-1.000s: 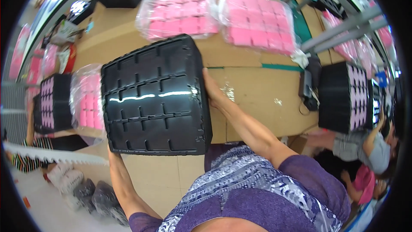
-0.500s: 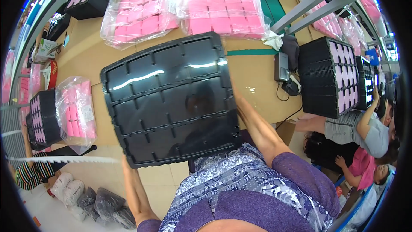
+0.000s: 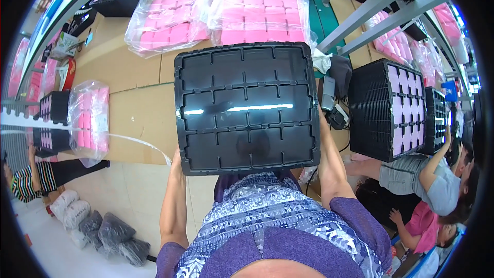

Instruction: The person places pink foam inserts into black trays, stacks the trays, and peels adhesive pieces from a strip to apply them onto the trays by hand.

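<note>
In front of my body I hold up a black plastic tray with moulded rectangular compartments, its broad ribbed face toward me. My left hand grips its left edge near the lower corner. At the opposite edge is my right hand, mostly hidden behind the tray. The fingers of both hands are out of sight behind it. Beyond the tray's top edge, transparent bags of pink foam pieces lie on the cardboard-covered table.
At the right stands a thick stack of black trays with pale pink inserts. Beside it are a grey handheld device and cables. Grey metal posts rise at the back right. Co-workers sit on both sides. Dark bags lie on the floor.
The tray has shifted to the right and levelled from its earlier tilt, with both hands still on it. My view has also turned slightly.
</note>
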Demonstrator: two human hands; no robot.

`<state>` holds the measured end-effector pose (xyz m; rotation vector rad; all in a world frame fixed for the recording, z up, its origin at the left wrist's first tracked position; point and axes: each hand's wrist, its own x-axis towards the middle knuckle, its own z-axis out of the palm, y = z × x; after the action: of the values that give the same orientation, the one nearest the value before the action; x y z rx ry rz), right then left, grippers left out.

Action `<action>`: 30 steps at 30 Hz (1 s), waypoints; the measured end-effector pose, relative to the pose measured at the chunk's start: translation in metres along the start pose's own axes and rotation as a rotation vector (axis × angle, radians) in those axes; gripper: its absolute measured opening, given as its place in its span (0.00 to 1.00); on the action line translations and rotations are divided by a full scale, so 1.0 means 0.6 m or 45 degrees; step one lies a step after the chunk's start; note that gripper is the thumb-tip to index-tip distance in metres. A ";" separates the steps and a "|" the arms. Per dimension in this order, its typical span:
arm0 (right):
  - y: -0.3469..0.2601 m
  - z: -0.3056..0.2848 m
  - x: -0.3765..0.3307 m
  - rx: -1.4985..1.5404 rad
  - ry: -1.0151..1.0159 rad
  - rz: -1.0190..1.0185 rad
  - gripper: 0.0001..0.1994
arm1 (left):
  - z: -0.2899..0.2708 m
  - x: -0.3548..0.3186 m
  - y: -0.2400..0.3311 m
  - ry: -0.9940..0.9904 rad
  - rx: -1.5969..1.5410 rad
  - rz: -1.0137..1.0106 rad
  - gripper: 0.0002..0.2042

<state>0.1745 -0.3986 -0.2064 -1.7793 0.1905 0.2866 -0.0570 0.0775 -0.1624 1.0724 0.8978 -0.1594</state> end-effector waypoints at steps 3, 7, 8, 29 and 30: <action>-0.005 0.012 0.062 -0.148 0.025 -0.058 0.19 | -0.032 0.022 -0.026 -0.032 -0.008 0.148 0.29; 0.015 -0.024 0.106 -0.348 -0.055 -0.194 0.19 | -0.013 -0.010 -0.008 -0.048 -0.153 -0.018 0.30; 0.027 -0.038 0.110 -0.391 -0.092 -0.237 0.18 | -0.003 -0.016 -0.003 -0.073 -0.078 0.034 0.30; -0.425 0.412 -0.303 -0.089 -0.915 -0.521 0.12 | -0.134 -0.120 0.197 -0.423 0.414 0.359 0.14; -0.412 0.441 -0.311 0.003 -1.033 -0.438 0.15 | -0.112 -0.145 0.223 -0.470 0.055 0.351 0.14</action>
<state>0.0417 -0.0902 0.0243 -1.5299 -0.6820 0.7226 -0.0815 0.1737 -0.0201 1.1490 0.4123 -0.1408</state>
